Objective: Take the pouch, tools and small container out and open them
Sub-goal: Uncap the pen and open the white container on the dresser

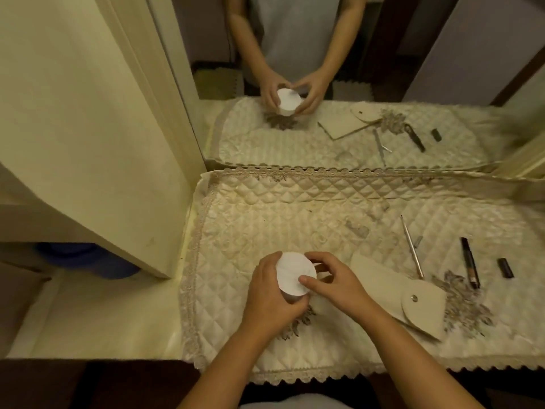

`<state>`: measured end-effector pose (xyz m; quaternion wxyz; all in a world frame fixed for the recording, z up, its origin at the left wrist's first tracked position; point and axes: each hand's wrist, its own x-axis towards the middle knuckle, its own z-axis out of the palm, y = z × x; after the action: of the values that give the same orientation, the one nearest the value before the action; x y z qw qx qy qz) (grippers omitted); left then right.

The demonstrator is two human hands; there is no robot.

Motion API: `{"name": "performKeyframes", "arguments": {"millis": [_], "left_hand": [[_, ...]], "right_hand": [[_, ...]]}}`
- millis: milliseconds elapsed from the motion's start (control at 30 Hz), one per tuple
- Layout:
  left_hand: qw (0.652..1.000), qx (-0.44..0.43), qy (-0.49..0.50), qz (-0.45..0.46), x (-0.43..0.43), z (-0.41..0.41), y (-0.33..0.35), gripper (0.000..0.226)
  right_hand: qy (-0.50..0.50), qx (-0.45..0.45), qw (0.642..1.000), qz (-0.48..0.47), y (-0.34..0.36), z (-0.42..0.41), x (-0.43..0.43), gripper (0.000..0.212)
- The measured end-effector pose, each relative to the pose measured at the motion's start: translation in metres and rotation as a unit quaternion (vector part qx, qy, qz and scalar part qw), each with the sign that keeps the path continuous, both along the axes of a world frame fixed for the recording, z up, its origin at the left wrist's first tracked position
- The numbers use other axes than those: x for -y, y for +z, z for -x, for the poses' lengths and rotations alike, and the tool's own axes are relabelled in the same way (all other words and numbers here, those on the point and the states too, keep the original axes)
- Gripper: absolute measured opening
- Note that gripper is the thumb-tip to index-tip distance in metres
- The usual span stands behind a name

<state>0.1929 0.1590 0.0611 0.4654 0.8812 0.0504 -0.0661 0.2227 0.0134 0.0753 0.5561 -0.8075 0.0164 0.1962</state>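
Note:
A small white round container [294,273] is held just above the quilted cloth [265,219]. My left hand [271,296] wraps its body from the left. My right hand [330,278] grips its flat lid with thumb and fingers. To the right lies a cream pouch [413,302] with its snap flap open. Beyond it rest a thin metal tool [411,246], a small metal piece [418,241], a dark uncapped pen-like tube [470,262] and its dark cap [505,267].
A mirror [324,54] stands at the back of the dresser and reflects my hands and the items. A cream cabinet side [88,128] rises on the left. The cloth's lace edge [295,376] runs along the front.

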Motion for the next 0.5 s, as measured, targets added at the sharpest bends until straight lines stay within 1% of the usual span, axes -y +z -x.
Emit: {"name": "performKeyframes", "arguments": {"millis": [67, 133, 200, 233, 333, 500], "left_hand": [[1.0, 0.003, -0.027, -0.004, 0.009, -0.003, 0.004, 0.089], [0.999, 0.007, -0.048, -0.005, 0.016, -0.004, 0.008, 0.091], [0.998, 0.025, -0.06, -0.01, 0.023, -0.004, 0.01, 0.092], [0.998, 0.032, -0.062, -0.012, 0.026, -0.004, 0.011, 0.093], [0.998, 0.03, -0.063, -0.004, 0.033, -0.001, 0.012, 0.097], [0.997, 0.022, -0.077, 0.017, 0.04, 0.002, 0.01, 0.091]], "right_hand": [[-0.001, 0.01, 1.0, 0.022, 0.003, 0.003, 0.011, 0.048], [0.005, 0.01, 0.999, 0.044, 0.003, 0.007, 0.02, 0.06], [0.012, 0.004, 0.998, 0.055, 0.005, 0.01, 0.027, 0.07], [0.015, 0.002, 0.998, 0.058, 0.006, 0.011, 0.029, 0.072], [0.025, 0.01, 0.997, 0.07, 0.012, 0.015, 0.033, 0.068], [0.026, 0.021, 0.993, 0.109, 0.014, 0.017, 0.041, 0.065]]}}
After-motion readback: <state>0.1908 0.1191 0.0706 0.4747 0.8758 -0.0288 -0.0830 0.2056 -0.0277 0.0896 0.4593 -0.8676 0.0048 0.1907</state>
